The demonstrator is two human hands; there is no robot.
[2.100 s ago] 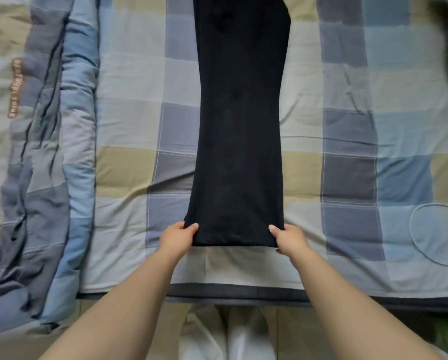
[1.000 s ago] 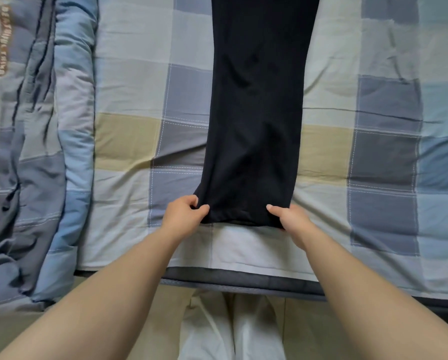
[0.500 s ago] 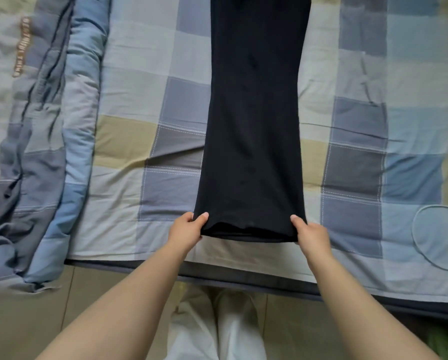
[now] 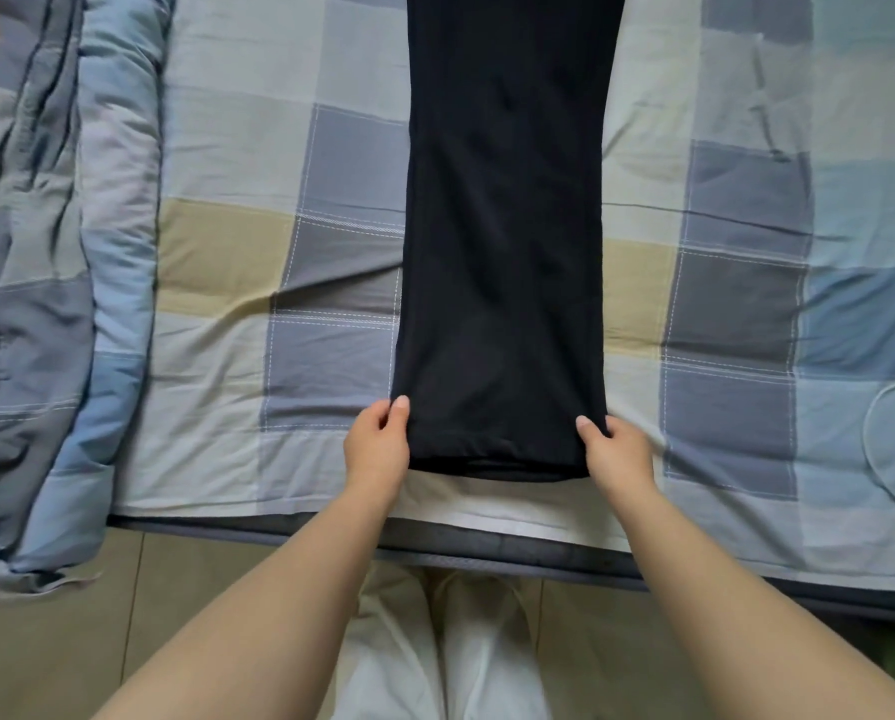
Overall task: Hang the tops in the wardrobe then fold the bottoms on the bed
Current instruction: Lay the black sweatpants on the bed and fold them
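Pinching the hem corners of the black trousers (image 4: 505, 252), left hand (image 4: 378, 449) and right hand (image 4: 617, 454) have pulled them flat again on the bed (image 4: 227, 252), ready for folding.

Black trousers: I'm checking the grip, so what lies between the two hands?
Head view: only the black trousers' near hem lies between left hand and right hand.

Trousers (image 4: 502, 252) are matt black cloth, soft and smooth. Beneath them, the bedsheet (image 4: 227, 148) is creased checked cotton; left of it, a puffy quilt (image 4: 71, 252).
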